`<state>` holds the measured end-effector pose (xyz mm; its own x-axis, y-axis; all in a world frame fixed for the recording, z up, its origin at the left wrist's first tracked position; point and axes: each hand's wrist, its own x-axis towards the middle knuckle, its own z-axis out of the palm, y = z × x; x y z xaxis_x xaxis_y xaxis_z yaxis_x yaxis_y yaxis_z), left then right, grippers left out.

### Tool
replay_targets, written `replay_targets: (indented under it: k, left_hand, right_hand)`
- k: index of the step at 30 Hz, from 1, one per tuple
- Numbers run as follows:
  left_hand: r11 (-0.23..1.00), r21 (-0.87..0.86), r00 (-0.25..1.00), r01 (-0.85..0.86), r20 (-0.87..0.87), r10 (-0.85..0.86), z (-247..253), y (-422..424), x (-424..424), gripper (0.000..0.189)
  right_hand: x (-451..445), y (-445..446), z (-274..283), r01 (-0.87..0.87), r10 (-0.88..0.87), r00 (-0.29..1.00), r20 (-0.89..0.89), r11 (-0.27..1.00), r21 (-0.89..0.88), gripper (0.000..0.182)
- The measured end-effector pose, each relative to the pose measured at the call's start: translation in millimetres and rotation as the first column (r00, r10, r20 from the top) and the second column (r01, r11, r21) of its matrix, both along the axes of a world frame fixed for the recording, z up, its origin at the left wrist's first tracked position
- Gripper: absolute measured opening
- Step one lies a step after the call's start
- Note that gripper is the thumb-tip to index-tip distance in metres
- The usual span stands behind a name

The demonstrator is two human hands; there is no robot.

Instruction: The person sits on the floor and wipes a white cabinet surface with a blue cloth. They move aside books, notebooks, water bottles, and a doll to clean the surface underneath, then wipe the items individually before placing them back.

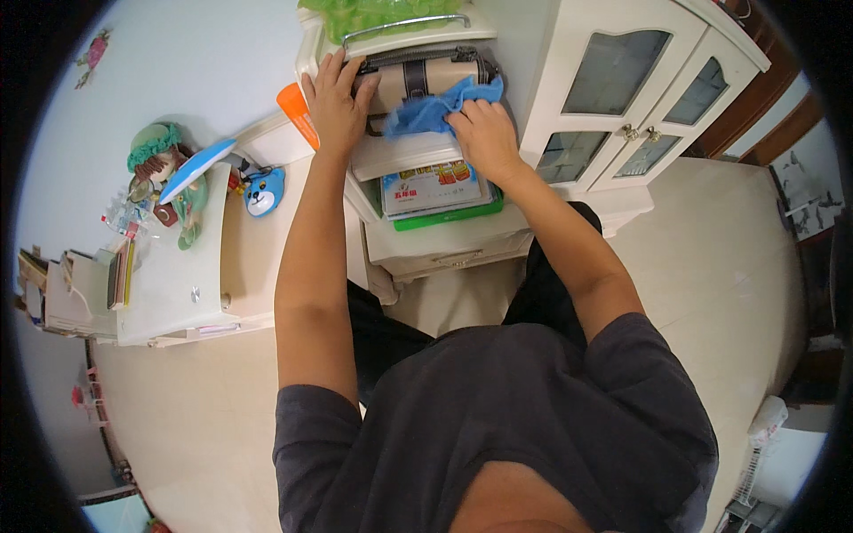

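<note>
A crumpled blue cloth is gripped in my right hand, in front of a beige bag with dark trim. The bag lies in a white shelf compartment, partly covered by the cloth. My left hand rests with spread fingers at the compartment's left edge, its fingertips close to the bag's left end; whether they touch the bag, I cannot tell. Below the hands runs a white shelf board. Under that board, printed books lie stacked on a green item.
An orange cone-shaped object stands left of my left wrist. Further left, a doll and a blue animal-faced item sit on white furniture. A glass-paned cabinet rises at right. Above is a green translucent item behind a metal rail.
</note>
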<state>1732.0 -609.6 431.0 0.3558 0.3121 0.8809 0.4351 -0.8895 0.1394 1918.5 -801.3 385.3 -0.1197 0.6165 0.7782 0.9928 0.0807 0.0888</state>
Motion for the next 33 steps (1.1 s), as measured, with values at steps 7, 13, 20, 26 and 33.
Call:
replay_targets:
  k: [7,13,20,26,33]
  left_hand:
    - [1.000,0.014,1.000,0.019,0.003,-0.019,-5.3,3.5,-2.3,0.045]
    - [0.999,0.037,0.999,0.039,0.032,-0.041,-8.5,8.5,-1.3,0.045]
    - [0.998,-0.063,0.999,-0.002,-0.046,0.000,-1.7,-8.3,-15.2,0.053]
    - [0.991,-0.130,0.988,0.024,0.152,-0.004,-73.4,-110.5,-53.3,0.066]
    - [0.342,-0.853,0.879,0.394,0.459,0.130,-235.8,-166.9,-65.1,0.078]
  right_hand:
    - [-24.2,-6.8,-17.5,-0.071,0.110,0.902,-0.417,0.991,0.110,0.014]
    - [-69.1,42.8,17.7,-0.184,0.209,0.927,-0.312,0.977,0.106,0.016]
    - [-82.3,2.4,-38.9,-0.227,0.204,0.909,-0.363,0.974,-0.021,0.014]
    - [-62.3,-109.3,-119.9,-0.211,-0.023,0.551,-0.834,0.963,-0.166,0.032]
    - [-26.8,-123.1,-188.3,-0.209,-0.401,-0.004,-0.916,0.896,-0.392,0.065]
